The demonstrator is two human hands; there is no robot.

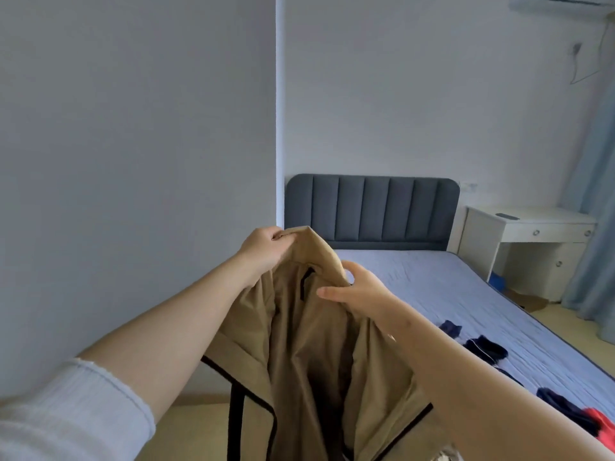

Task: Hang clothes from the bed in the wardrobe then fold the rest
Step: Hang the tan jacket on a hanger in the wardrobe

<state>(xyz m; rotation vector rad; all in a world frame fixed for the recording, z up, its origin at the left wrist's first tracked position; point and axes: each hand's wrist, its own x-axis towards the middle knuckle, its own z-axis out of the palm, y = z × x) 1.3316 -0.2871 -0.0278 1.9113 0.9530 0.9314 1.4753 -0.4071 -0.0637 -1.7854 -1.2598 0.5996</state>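
While your left hand pinches the tan coat at its collar tip and your right hand grips the collar's other side, coat held up beside the bed, pull the collar taut and level, ready for hanging.

White walls, wht desk, blue curtain, AC top-rt
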